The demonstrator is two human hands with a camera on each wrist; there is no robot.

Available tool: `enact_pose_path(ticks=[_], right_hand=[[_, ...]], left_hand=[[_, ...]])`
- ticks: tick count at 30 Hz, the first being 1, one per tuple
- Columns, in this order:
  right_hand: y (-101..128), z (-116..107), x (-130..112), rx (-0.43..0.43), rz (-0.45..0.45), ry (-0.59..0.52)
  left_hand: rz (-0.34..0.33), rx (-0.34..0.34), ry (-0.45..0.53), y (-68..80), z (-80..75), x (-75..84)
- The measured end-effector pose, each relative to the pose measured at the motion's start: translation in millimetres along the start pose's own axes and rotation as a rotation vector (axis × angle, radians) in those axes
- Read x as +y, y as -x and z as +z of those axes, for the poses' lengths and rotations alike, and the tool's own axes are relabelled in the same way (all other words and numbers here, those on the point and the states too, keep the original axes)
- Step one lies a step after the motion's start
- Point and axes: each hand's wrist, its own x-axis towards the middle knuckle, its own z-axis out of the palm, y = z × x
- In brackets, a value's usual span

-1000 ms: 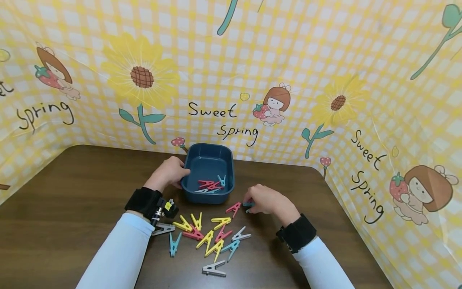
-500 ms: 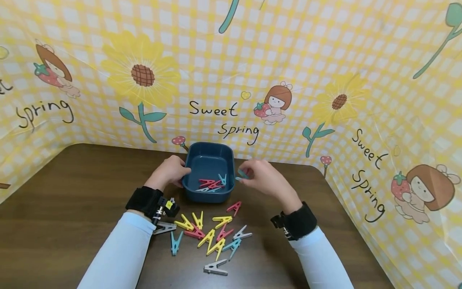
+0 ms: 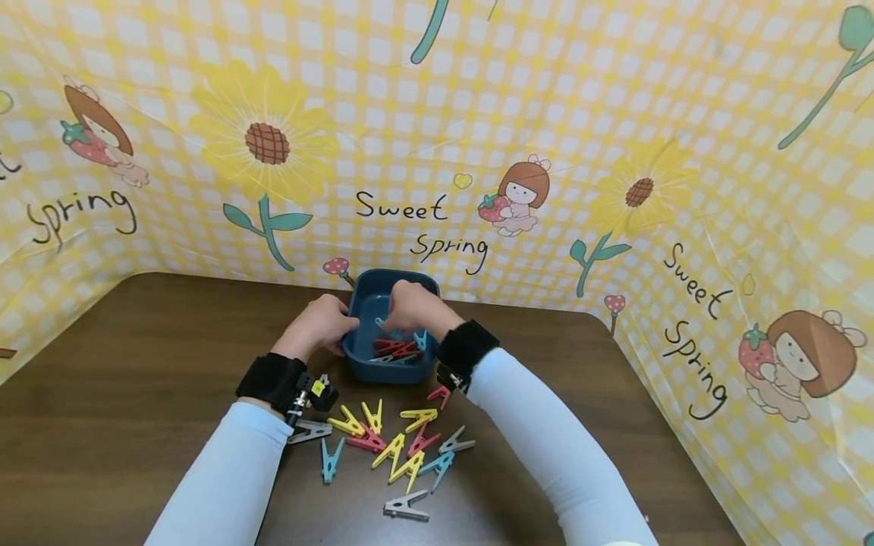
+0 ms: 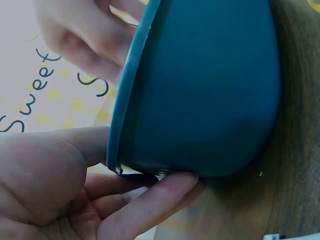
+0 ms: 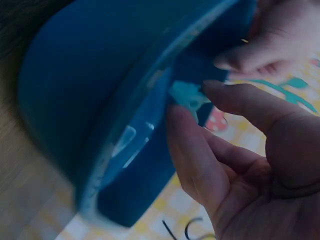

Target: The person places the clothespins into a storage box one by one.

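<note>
Both hands (image 3: 410, 307) at blue tray (image 3: 392, 368), seemingly.

The tub (image 3: 392, 368) stands on the table (image 3: 136, 364) near its rear edge, just before the backdrop (image 3: 437, 114), with several pegs (image 3: 397, 349) lying in it. The left hand (image 3: 317, 326) rests against the tub's left wall, and the right hand (image 3: 413, 307) reaches over its rim from the right, a peg (image 5: 186, 95) between its fingertips. A loose scatter of pegs (image 3: 389, 447) lies on the table before the tub, between the two forearms.
</note>
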Motion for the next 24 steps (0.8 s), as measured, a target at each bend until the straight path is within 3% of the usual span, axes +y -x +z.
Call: enact_pose_path(ticks=[7,12,18,24], right_hand=[[-112,36,16,-0.158,0.102,0.042],[-140,46,20,-0.166,0.147,-0.002],[-141,49,23,-0.142,0.111,-0.016],[-102,35,23,-0.043,0.08,-0.008]], left_hand=[[0.011,-0.014,-0.01,0.7,-2.1,0.5],[0.017,-0.021,-0.011,1.0,-2.5,3.8],[0.01,-0.015,-0.015,0.8,-3.5,3.9],[0.0,-0.013,-0.006,1.6,-2.4,2.9]])
